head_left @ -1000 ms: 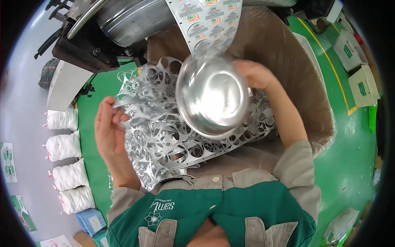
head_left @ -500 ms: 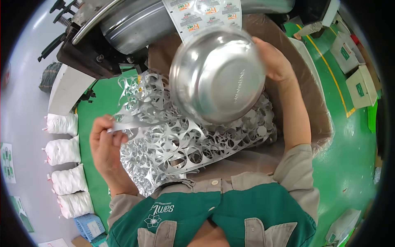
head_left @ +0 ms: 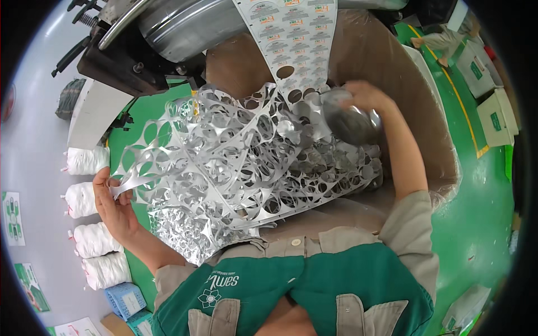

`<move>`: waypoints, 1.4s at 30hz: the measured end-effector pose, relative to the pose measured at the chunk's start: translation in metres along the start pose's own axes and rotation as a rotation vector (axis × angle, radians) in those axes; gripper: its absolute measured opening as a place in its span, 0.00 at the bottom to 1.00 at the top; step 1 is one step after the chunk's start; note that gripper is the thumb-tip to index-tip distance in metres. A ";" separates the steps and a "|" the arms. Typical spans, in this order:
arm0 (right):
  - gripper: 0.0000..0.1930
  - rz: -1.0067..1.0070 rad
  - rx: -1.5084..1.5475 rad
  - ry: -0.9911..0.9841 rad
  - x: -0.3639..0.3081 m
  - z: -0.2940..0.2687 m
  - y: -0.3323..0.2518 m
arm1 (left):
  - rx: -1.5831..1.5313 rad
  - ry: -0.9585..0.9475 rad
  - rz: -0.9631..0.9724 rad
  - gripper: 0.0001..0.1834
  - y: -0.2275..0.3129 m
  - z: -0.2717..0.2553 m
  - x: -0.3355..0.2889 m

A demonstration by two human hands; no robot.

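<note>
At the left, my left hand point(head_left: 115, 210) is closed on the end of a silver foil strip point(head_left: 174, 143) punched with round holes, pulling it out over the heap. My right hand point(head_left: 367, 96) grips the rim of a metal bowl point(head_left: 354, 124), blurred by motion and tilted over the heap. Round foil discs point(head_left: 291, 129) lie beside the bowl. A printed foil web point(head_left: 294, 42) hangs from above into the scrap, with round holes in its lower part. Below and between my hands spreads the tangled punched foil scrap point(head_left: 241, 185).
The scrap lies partly in a large box with a brown plastic liner point(head_left: 403, 95). A metal roller point(head_left: 190, 28) and dark machine frame point(head_left: 120, 67) stand beyond. White bundles point(head_left: 92, 241) line the left. Pale bins point(head_left: 496, 115) stand at right; a person's feet point(head_left: 443, 45) show far right.
My left hand has drawn the foil strip outward to the left, stretching it. The bowl has come down to the right and turned over from its bottom-facing pose. More of the printed web shows.
</note>
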State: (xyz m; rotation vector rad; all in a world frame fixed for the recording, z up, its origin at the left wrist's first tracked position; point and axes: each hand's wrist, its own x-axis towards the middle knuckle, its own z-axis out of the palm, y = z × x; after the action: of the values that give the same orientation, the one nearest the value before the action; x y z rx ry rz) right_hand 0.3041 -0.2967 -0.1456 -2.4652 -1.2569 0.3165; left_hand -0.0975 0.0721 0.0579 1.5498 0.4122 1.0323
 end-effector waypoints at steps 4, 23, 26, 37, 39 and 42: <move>0.19 -0.218 1.454 0.224 0.007 -0.071 -0.091 | -0.047 0.033 0.209 0.22 -0.003 -0.025 -0.001; 0.20 -0.138 1.195 -0.171 -0.002 -0.057 -0.081 | 1.366 -0.241 -0.328 0.19 -0.130 -0.206 0.017; 0.29 -0.312 1.836 0.117 -0.003 -0.037 -0.046 | 0.927 -0.112 -0.110 0.18 -0.060 -0.084 0.034; 0.28 0.314 -0.141 -0.715 -0.019 0.129 0.000 | 1.167 -0.959 0.344 0.38 -0.102 0.118 0.011; 0.29 0.314 0.050 -0.592 -0.006 0.088 -0.002 | 1.054 -0.932 0.350 0.33 -0.104 0.116 0.011; 0.26 0.083 0.338 -0.063 0.012 -0.014 -0.036 | 0.856 -0.738 0.126 0.27 -0.087 0.101 0.008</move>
State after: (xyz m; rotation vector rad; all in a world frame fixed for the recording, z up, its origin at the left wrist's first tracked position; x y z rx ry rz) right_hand 0.2899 -0.2701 -0.1191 -2.2333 -1.0287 0.5818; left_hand 0.0106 0.0393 -0.0131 2.6021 0.2319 0.2809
